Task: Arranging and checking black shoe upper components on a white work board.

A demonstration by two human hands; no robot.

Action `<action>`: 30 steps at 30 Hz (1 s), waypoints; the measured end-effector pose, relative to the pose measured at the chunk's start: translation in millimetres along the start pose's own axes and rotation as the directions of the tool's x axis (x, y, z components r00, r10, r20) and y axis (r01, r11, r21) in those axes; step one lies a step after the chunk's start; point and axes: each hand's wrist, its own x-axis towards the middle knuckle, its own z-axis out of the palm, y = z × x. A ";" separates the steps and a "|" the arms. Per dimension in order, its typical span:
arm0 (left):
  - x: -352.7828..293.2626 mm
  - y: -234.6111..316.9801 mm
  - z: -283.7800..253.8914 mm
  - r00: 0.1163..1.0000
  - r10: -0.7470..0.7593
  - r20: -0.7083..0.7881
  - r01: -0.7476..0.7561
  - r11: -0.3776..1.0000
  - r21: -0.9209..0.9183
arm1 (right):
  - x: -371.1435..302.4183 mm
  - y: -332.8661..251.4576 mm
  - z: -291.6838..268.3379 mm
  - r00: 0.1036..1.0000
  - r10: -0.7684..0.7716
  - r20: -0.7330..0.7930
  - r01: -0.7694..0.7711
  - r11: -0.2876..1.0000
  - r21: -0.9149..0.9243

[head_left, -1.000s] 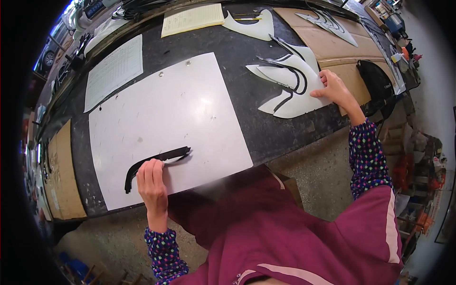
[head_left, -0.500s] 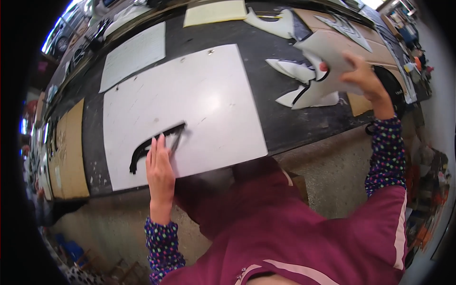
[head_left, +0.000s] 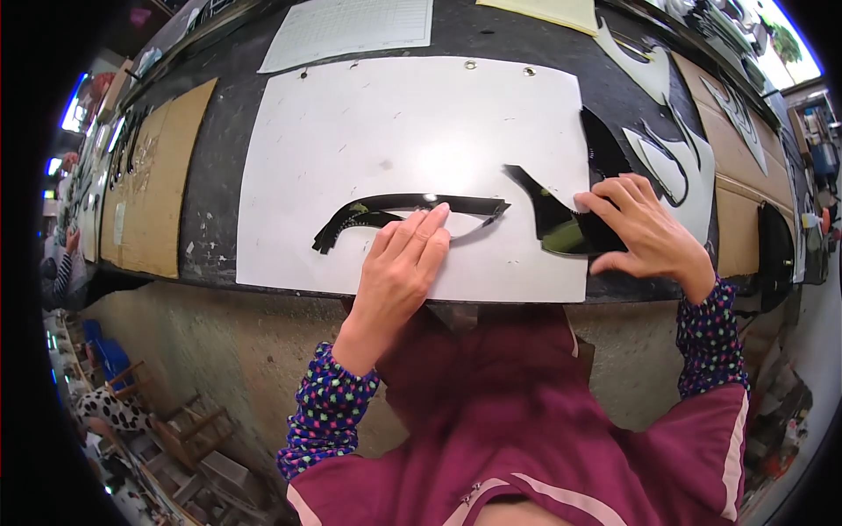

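My left hand (head_left: 403, 257) lies with outstretched fingers on a curved black strip (head_left: 368, 207), which rests on the white board (head_left: 412, 114). A thin, pointed part of the strip reaches out past the fingertips. My right hand (head_left: 647, 230) grips a glossy black curved panel (head_left: 561, 215) at its right side, over the board's right edge. The panel has pointed ends and carries a greenish reflection; the fingers hide part of it. Just beyond that hand sits another dark curved piece (head_left: 602, 145), with white curved pieces (head_left: 693, 167) to its right.
A printed sheet (head_left: 346, 35) lies behind the board, and a yellowish pad (head_left: 548, 10) is at the far edge. Cardboard sheets (head_left: 167, 175) bearing dark thin parts are on the left; more cardboard (head_left: 737, 197) is on the right. Another person's arm (head_left: 66, 263) shows at the far left.
My right hand has come left from the white pieces to the board's edge; the piece in it looked white and now shows glossy black. My left hand stays on the strip. The view has shifted.
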 end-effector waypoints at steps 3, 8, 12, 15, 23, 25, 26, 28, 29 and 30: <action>-0.6 -3.5 -4.8 0.999 -0.023 0.034 0.025 0.998 -0.060 | 11.2 -7.6 -3.2 0.998 -0.048 -0.033 0.048 0.999 0.002; -0.7 -2.4 -3.6 0.999 0.048 0.026 -0.048 0.999 0.022 | 80.5 -65.7 10.1 0.955 0.141 -0.261 -0.069 0.962 0.266; -3.4 -6.9 -2.5 0.995 0.094 -0.041 -0.093 0.995 0.036 | 124.2 -65.1 27.5 0.975 0.139 -0.176 -0.084 0.953 0.292; -11.3 -13.3 -17.7 0.997 0.066 -0.033 -0.064 0.996 0.066 | 152.8 -48.0 41.2 0.975 0.086 -0.206 0.054 0.806 0.589; -26.2 -34.8 -23.4 0.987 -0.049 -0.150 0.072 0.985 0.155 | 188.6 -84.9 24.5 0.982 0.073 0.176 -0.169 0.755 0.633; -20.1 -38.7 -20.0 0.968 -0.062 -0.243 0.104 0.981 0.161 | 188.9 -87.3 26.0 0.980 0.091 0.178 -0.193 0.669 0.718; -19.7 -41.5 -17.9 0.967 -0.065 -0.245 0.107 0.981 0.160 | 189.5 -88.5 26.8 0.977 0.110 0.180 -0.211 0.568 0.795; -19.1 -46.9 -18.1 0.950 -0.062 -0.305 0.119 0.978 0.171 | 199.1 -91.7 25.0 0.966 0.088 0.244 -0.258 0.449 0.855; -17.9 -48.8 -22.8 0.952 -0.060 -0.299 0.116 0.978 0.173 | 206.0 -92.2 24.7 0.950 0.060 0.305 -0.308 0.321 0.896; -17.6 -50.4 -27.3 0.952 -0.058 -0.300 0.115 0.978 0.174 | 214.0 -88.0 28.1 0.951 0.060 0.304 -0.306 0.321 0.896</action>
